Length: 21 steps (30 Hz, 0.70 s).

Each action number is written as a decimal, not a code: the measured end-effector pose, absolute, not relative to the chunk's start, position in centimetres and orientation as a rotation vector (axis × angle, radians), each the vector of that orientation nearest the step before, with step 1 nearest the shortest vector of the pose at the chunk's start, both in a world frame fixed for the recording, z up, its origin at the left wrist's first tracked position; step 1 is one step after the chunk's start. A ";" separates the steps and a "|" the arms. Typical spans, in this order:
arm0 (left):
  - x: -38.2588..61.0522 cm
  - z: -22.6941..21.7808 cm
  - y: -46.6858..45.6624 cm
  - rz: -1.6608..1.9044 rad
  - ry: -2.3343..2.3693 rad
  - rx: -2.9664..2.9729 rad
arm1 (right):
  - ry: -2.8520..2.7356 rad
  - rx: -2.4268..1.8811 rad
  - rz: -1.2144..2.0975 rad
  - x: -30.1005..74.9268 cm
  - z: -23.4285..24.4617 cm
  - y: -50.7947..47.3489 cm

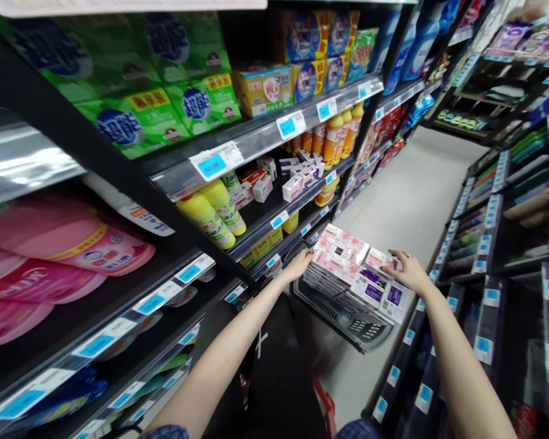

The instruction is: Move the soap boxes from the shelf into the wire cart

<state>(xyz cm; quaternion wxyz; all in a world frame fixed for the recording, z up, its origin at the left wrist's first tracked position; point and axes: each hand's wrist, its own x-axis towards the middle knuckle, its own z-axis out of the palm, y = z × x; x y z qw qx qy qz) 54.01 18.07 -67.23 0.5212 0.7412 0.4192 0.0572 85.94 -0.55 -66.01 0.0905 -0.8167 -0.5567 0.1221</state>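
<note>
A block of pink-and-white LUX soap boxes [343,256], several of them with purple panels on the near side, sits at the top of a dark grey plastic basket [370,338] in the aisle. At the block's left edge is my left hand [299,266], its fingers stretched forward against the boxes and partly hidden. My right hand [407,271] lies over the right end of the block, fingers spread and touching the boxes. Whether the boxes rest fully on the basket I cannot tell.
More loose soap boxes [302,177] lie on the left shelf, beside yellow bottles [215,213]. Green soap packs [165,116] fill the shelf above. Racks with price tags [482,347] line the right side. Pale floor [393,183] runs ahead between them.
</note>
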 end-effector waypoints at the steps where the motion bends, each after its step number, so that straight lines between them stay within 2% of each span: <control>1: 53.8 -66.9 18.3 0.158 1.045 1.803 | -1.650 -2.430 0.337 86.1 -66.0 -0.8; 6: 52.8 -63.0 22.7 0.455 1.231 2.012 | -1.701 -2.502 -0.157 84.5 -63.7 -2.2; 9: 53.6 -60.0 28.1 0.565 1.292 2.132 | -1.632 -2.314 -0.434 80.9 -60.4 -4.3; 14: 56.8 -59.0 36.2 0.406 1.245 2.200 | -1.365 -2.209 -0.426 72.6 -56.5 -10.4; 21: 57.8 -61.3 37.8 0.386 1.181 2.243 | -1.134 -2.352 -0.279 65.6 -57.9 -18.8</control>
